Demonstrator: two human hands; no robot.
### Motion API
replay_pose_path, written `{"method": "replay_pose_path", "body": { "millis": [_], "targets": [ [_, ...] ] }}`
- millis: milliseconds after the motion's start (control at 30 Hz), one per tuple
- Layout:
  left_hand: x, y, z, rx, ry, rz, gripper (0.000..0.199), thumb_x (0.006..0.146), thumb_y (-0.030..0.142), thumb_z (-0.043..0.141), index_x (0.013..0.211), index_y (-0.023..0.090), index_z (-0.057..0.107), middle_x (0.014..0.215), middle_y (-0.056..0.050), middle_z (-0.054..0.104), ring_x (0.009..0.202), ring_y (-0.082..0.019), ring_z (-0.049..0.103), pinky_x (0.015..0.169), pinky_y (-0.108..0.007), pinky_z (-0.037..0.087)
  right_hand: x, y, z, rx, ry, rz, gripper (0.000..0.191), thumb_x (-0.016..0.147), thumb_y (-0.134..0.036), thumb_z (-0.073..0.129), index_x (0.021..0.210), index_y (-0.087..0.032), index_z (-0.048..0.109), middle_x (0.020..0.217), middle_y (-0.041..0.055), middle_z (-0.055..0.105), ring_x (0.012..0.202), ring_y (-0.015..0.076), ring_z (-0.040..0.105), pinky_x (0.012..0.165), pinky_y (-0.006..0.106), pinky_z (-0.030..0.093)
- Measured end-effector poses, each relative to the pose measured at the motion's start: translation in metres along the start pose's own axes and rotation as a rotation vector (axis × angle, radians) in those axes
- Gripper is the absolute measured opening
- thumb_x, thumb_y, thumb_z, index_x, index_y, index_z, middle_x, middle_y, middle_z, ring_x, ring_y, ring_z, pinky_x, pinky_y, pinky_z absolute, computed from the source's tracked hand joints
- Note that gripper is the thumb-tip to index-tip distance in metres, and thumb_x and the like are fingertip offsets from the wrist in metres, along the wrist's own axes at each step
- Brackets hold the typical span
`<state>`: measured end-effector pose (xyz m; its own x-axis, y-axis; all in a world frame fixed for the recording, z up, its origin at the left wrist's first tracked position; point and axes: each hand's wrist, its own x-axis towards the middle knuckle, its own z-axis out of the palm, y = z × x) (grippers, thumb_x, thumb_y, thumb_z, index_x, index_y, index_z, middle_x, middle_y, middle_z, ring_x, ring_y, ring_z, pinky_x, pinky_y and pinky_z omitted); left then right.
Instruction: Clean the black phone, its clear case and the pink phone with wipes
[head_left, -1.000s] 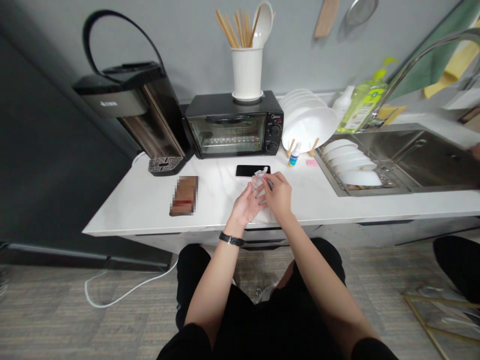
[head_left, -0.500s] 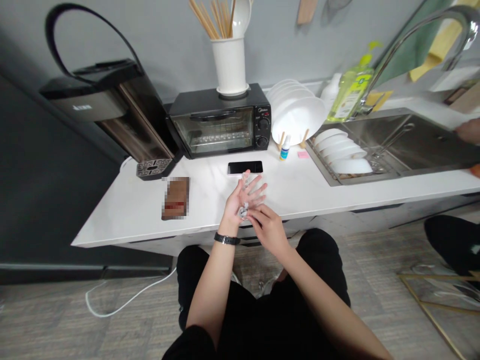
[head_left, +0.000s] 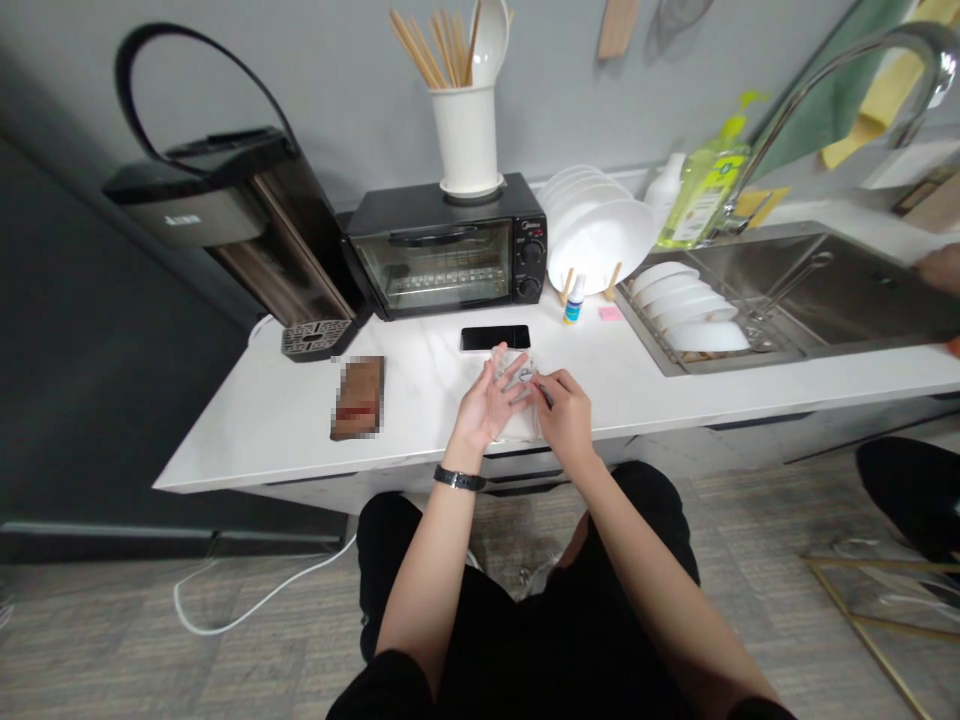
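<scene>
My left hand is palm up over the counter's front edge, fingers spread, with a black-strapped watch on the wrist. My right hand is beside its fingertips, thumb and fingers pinched on a thin, clear plastic film. This crumpled film lies around and behind the left fingers. Whether it is a glove or a bag is unclear. Just beyond the fingers rests a black phone. A small white-and-blue bottle stands farther back, next to a pink pad.
A brown, partly blurred flat item lies left on the white counter. Behind are a drinks machine, a toaster oven and racked white plates. Right is a sink with bowls; another person's hand shows there.
My right hand has moved from the base of my left palm out to the fingertips, drawing the clear film along. My left hand stays spread. The camera view has shifted slightly.
</scene>
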<state>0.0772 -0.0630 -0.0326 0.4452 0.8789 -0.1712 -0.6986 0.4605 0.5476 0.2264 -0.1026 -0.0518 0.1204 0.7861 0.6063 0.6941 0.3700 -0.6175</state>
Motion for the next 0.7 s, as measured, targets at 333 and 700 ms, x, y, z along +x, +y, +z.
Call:
{"method": "replay_pose_path", "body": {
  "millis": [333,700],
  "targets": [
    [0.002,0.000,-0.002,-0.087,0.070,-0.066,0.043,0.113,0.040,0.040,0.150,0.026,0.056,0.102,-0.004,0.078,0.071,-0.016,0.071,0.073,-0.029,0.057,0.050,-0.015,0.033,0.067,0.024,-0.029,0.024,0.104,-0.027,0.056,0.107,-0.020,0.079,0.094,0.0063,0.067,0.085,0.0208,0.066,0.079,0.033,0.053],
    [-0.005,0.003,0.002,-0.059,-0.013,-0.031,0.050,0.111,0.041,0.043,0.161,0.040,0.045,0.151,-0.009,0.064,0.126,-0.030,0.071,0.092,-0.041,0.064,-0.029,-0.039,0.016,0.115,-0.193,-0.121,0.025,0.107,-0.025,0.053,0.109,-0.023,0.078,0.093,0.0075,0.068,0.087,0.0226,0.067,0.082,0.036,0.057]
  ]
}}
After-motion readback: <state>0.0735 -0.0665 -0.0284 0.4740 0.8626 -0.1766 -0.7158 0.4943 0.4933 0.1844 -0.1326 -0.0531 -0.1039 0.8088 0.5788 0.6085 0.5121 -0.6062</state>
